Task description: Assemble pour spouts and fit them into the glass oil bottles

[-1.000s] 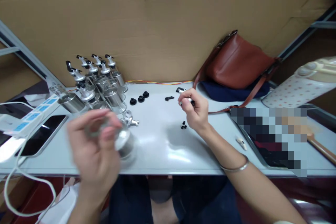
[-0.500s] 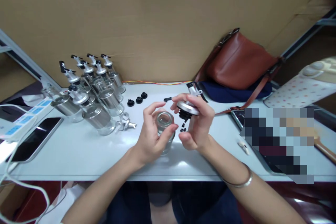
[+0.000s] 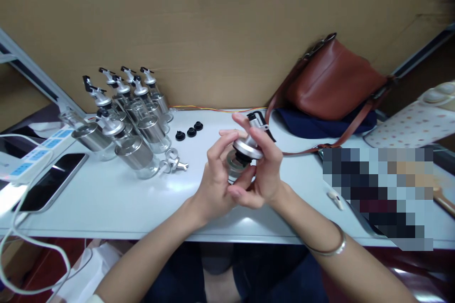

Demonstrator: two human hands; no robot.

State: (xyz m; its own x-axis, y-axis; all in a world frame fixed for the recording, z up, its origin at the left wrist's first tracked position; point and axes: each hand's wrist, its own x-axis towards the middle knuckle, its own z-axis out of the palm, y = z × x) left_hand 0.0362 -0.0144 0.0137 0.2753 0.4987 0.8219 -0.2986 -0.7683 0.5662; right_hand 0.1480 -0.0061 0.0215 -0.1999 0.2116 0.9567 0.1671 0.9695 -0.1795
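Note:
My left hand (image 3: 216, 180) is wrapped round a small clear glass bottle (image 3: 232, 166) held just above the white table (image 3: 117, 199). My right hand (image 3: 261, 170) grips a silver pourer cap (image 3: 249, 144) with a black spout and black plug. The cap sits tilted right at the bottle's mouth. Both hands touch each other in the middle of the table. Most of the bottle is hidden behind my fingers.
A cluster of several capped glass bottles (image 3: 128, 113) stands at the back left, a loose silver cap part (image 3: 174, 163) beside it. Three black plugs (image 3: 189, 131) lie further back. A phone (image 3: 50, 182) and power strip (image 3: 31, 154) lie left; a brown bag (image 3: 330, 83) right.
My left hand carried the bottle from the left to the centre. My right hand lifted the cap from the table and lowered it onto the bottle's mouth.

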